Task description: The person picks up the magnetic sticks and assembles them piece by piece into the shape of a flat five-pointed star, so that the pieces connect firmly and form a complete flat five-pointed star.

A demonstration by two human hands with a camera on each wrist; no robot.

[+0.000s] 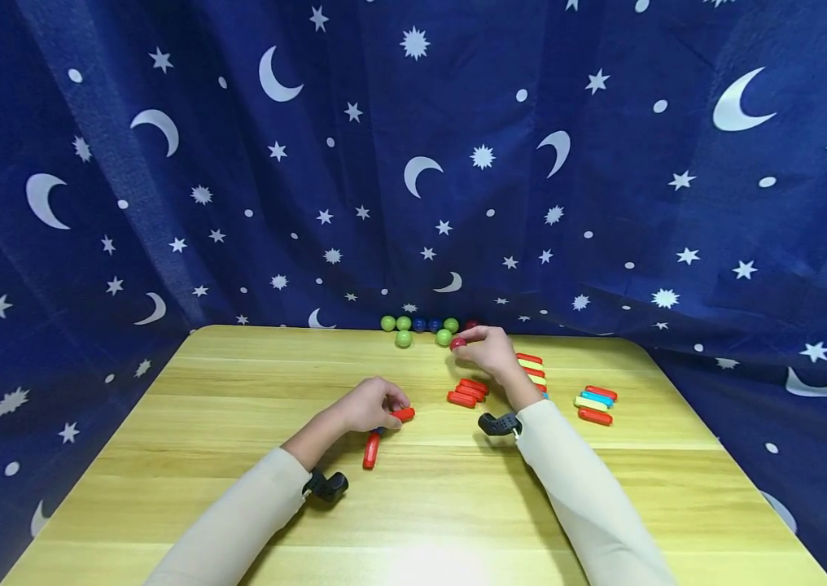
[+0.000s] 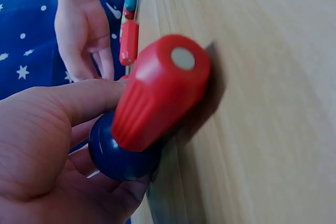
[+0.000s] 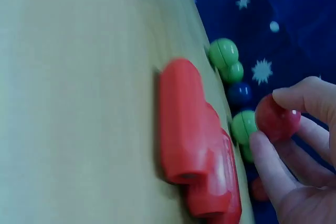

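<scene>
Right fingers (image 3: pixel 272 166) pinch a glossy red ball (image 3: pixel 277 120); left fingers (image 2: pixel 97 98) grip a ribbed red bar (image 2: pixel 155 95) against a shiny blue ball (image 2: pixel 118 156).

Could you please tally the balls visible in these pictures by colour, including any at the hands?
Green balls: 5
Blue balls: 3, one of them at the left hand
Red balls: 2, one of them held by the right hand
Total visible: 10
</scene>
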